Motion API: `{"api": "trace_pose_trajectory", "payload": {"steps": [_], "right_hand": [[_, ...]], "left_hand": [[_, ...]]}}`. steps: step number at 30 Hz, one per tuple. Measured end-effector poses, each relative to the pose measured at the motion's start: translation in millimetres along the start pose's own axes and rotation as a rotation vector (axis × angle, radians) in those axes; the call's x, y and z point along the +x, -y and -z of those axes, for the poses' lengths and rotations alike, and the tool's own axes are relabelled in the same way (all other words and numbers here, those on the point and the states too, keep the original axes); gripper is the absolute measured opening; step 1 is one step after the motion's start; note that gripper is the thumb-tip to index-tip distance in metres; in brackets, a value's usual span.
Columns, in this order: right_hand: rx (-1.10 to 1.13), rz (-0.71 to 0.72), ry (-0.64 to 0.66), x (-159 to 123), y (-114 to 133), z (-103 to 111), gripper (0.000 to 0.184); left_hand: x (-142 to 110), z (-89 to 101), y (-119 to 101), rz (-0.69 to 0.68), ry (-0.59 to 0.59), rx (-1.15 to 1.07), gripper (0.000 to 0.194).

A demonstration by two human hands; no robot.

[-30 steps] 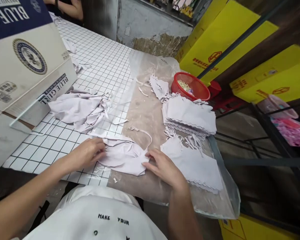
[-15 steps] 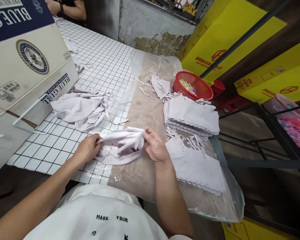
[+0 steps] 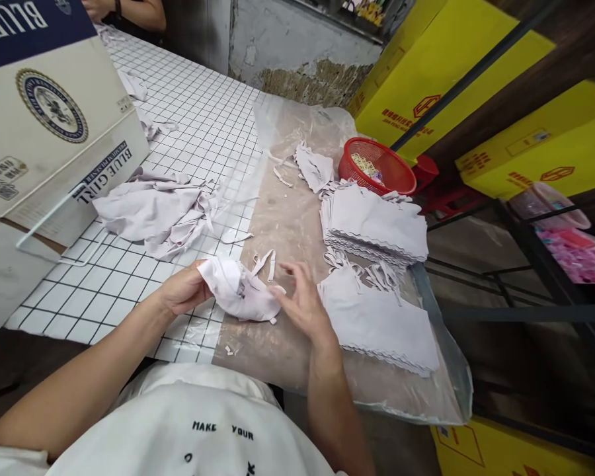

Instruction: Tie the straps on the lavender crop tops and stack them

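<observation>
My left hand (image 3: 184, 288) is closed on one end of a pale lilac bra (image 3: 242, 291), raised a little over the table's front part. The cloth is bunched, and its thin straps stick up at the far side. At the bra's right end is my right hand (image 3: 302, 299), fingers apart and thumb close to the cloth; whether the thumb touches it I cannot tell. Right of that hand lies a flat pile of similar bras (image 3: 377, 317) with wavy edges and looped straps. Behind it stands a taller neat stack (image 3: 377, 221).
A loose heap of the same garments (image 3: 149, 208) lies left, beside a large carton (image 3: 54, 139). A red basket (image 3: 377, 165) holding small items stands at the back right. Plastic sheeting covers the table's right part. Yellow boxes (image 3: 416, 86) and a metal rack stand right. Another person's arms show far left.
The bra lay flat, then was stretched between both hands; now it is bunched up in my left hand. My right hand has loosened its grip and spread its fingers.
</observation>
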State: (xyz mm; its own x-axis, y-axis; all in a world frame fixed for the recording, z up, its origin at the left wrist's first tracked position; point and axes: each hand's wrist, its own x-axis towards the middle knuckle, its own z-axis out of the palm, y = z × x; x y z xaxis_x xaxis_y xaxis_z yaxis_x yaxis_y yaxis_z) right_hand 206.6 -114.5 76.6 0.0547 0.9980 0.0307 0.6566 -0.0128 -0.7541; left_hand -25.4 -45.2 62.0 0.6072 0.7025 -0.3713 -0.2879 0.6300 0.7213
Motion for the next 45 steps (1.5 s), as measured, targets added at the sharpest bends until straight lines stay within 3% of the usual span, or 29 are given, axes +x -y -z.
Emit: {"api": "trace_pose_trajectory", "payload": {"steps": [2, 4, 7, 10, 12, 14, 18, 21, 23, 25, 27, 29, 30, 32, 34, 39, 42, 45], "right_hand": [[0.055, 0.143, 0.247, 2, 11, -9, 0.062], [0.116, 0.192, 0.375, 5, 20, -15, 0.061], [0.196, 0.179, 0.289, 5, 25, -25, 0.056], [0.229, 0.163, 0.135, -1, 28, -41, 0.072], [0.222, 0.11, 0.087, -7, 30, -52, 0.063], [0.288, 0.051, 0.134, -10, 32, -56, 0.048], [0.553, -0.008, 0.295, -12, 22, -21, 0.022], [0.6, -0.073, 0.22, -14, 5, 19, 0.03], [0.505, -0.127, 0.17, -13, -4, 36, 0.035], [0.326, -0.129, 0.115, -8, -6, 39, 0.036], [0.193, -0.043, 0.096, -1, 4, 31, 0.04], [0.189, 0.071, 0.194, 6, 21, 18, 0.052], [0.225, 0.109, 0.282, 10, 30, 13, 0.055], [0.312, 0.124, 0.405, 16, 44, 10, 0.042], [0.375, 0.097, 0.42, 20, 49, 19, 0.031], [0.399, 0.062, 0.465, 20, 32, 57, 0.036], [0.394, 0.039, 0.444, 15, 12, 70, 0.041], [0.401, 0.093, 0.369, 8, -6, 81, 0.044]], "left_hand": [[3, -6.0, -3, 0.035, 0.06, 0.066, 0.03], [5, -10.9, -10, 0.042, 0.08, 0.108, 0.029], [6, -16.2, -23, 0.021, 0.038, 0.134, 0.026], [9, -21.1, -29, -0.001, -0.02, 0.151, 0.024], [12, -22.5, -28, -0.022, -0.049, 0.171, 0.025], [14, -18.7, -27, 0.008, -0.014, 0.243, 0.026], [15, 7.1, -41, 0.263, 0.303, 0.463, 0.025], [11, 25.0, -57, 0.334, 0.485, 0.558, 0.026], [9, 26.5, -64, 0.321, 0.577, 0.592, 0.026], [10, 18.5, -64, 0.309, 0.621, 0.588, 0.028], [16, 4.4, -60, 0.296, 0.592, 0.563, 0.031], [23, -10.1, -56, 0.273, 0.574, 0.56, 0.032], [27, -15.6, -55, 0.254, 0.584, 0.571, 0.032], [31, -20.7, -56, 0.223, 0.634, 0.612, 0.033], [31, -17.5, -61, 0.196, 0.661, 0.653, 0.032], [20, 4.1, -76, 0.052, 0.615, 0.702, 0.035], [12, 9.9, -86, -0.24, 0.544, 0.589, 0.042], [2, 13.1, -98, -0.625, 0.572, 0.336, 0.048]]}}
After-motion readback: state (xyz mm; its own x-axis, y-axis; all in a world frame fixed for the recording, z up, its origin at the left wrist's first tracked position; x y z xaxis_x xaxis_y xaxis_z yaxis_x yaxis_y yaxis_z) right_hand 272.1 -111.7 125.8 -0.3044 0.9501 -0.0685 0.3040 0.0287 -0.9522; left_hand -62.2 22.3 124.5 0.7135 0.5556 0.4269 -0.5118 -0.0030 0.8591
